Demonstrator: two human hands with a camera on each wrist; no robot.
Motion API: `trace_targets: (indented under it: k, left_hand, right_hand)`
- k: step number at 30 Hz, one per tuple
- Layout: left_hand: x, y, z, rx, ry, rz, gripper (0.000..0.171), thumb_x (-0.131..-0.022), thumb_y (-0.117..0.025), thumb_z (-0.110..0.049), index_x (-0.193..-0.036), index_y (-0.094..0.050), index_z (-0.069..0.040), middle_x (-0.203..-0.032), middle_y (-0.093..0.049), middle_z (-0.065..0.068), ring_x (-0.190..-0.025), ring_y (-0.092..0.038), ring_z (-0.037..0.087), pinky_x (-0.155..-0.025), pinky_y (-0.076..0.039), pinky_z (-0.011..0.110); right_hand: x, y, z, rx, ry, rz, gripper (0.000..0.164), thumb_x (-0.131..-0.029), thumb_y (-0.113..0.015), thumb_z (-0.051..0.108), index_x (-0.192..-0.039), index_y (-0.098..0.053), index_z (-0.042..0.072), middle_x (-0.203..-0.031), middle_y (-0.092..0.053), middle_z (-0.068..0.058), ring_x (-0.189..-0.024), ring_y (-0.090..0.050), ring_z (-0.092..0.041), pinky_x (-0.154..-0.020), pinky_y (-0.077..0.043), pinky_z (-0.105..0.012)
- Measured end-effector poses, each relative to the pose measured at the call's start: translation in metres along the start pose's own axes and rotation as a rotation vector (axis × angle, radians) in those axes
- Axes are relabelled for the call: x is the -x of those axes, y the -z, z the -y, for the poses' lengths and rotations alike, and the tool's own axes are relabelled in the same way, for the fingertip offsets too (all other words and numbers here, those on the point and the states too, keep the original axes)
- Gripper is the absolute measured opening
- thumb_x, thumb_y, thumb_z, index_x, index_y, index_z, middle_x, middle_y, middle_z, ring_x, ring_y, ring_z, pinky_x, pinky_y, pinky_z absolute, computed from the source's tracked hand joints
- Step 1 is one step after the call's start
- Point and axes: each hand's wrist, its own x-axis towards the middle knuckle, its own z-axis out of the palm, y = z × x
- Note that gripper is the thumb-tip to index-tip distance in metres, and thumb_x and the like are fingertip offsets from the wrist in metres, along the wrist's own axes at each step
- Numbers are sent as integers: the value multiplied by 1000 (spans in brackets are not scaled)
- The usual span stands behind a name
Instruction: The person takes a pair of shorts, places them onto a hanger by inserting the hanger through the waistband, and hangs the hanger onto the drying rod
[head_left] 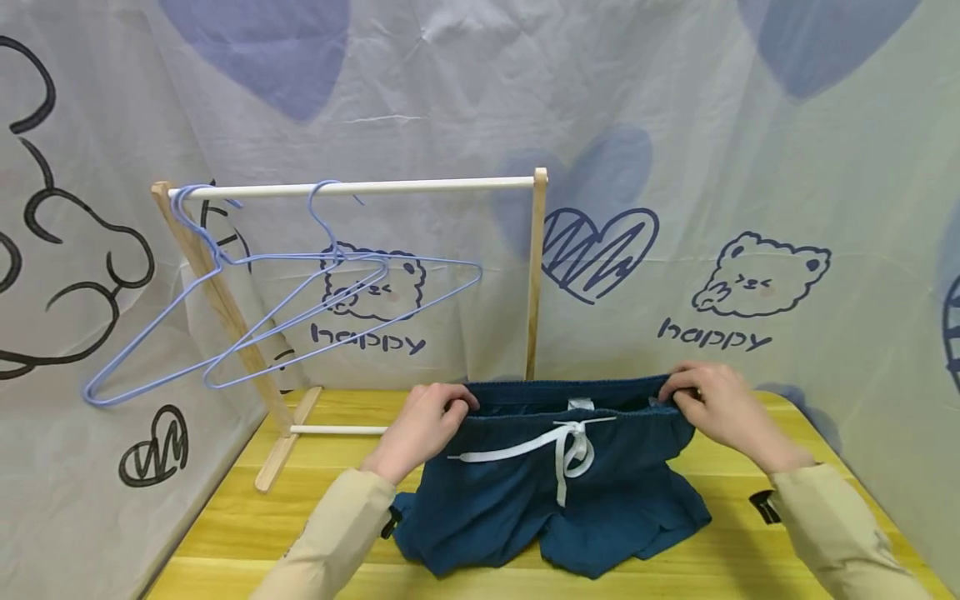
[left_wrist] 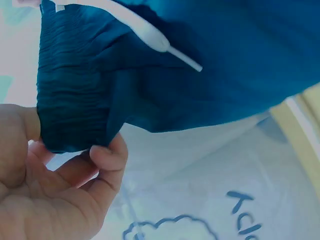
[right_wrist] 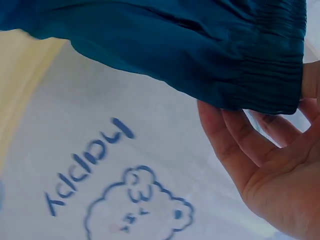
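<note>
A person holds a pair of dark blue shorts over the table, right between both hands. The left hand pinches the left end of the waistband, and the right hand pinches the right end, with the fingers of both bent around the cloth. The waistband is the long part, and it runs from left to right with its opening up. The legs hang down on the near side; whether they touch the table is hard to tell. A white string is tied in front. Two blue hangers hang on the rack's white bar, far and to the left. The left hand is nearer to them.
</note>
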Motion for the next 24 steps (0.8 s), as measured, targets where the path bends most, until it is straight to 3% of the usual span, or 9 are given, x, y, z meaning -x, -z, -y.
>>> trace_targets:
  k: [4, 7, 15, 20, 24]
  left_hand:
    - [0, 18, -9, 14, 8, -43, 27, -99, -50, -8, -106, -76, -9, -82, -63, 6, -62, -46, 16, -63, -39, 27]
    - [-1, 33, -18, 11, -24, -85, 28, -100, -48, -9, -109, -75, -8, -80, -59, 9, -61, -45, 17, -64, -40, 29]
    - [-9, 78, -51, -18, -177, -303, 30, -98, -46, -6, -106, -75, -7, -102, -72, 11, -65, -45, 22, -66, -38, 32]
    - [-9, 100, -70, -29, -262, -480, 29, -96, -46, -4, -103, -75, -6, -103, -73, 13, -74, -54, 26, -68, -39, 33]
    - [-8, 109, -75, -38, -274, -526, 30, -95, -46, -3, -100, -75, -6, -101, -74, 13, -78, -57, 27, -70, -39, 34]
  right_hand:
    - [-13, 18, 8, 4, 43, -69, 28, -86, -61, -11, -78, -76, 11, -88, -68, -4, -67, -48, -7, -58, -39, -24]
    - [-23, 33, 13, 6, 63, -115, 29, -87, -60, -11, -77, -77, 11, -88, -66, -3, -69, -47, -8, -60, -40, -24]
    - [-51, 79, 30, -51, 6, -211, 28, -95, -53, -3, -82, -76, 6, -92, -61, -7, -73, -42, -5, -65, -36, -18]
    - [-64, 100, 48, -99, -8, -326, 31, -93, -45, -2, -88, -75, 2, -96, -59, -11, -77, -41, -2, -71, -34, -18]
    - [-67, 106, 56, -106, -2, -333, 31, -93, -44, -2, -90, -75, 2, -98, -58, -10, -76, -39, -4, -70, -32, -20]
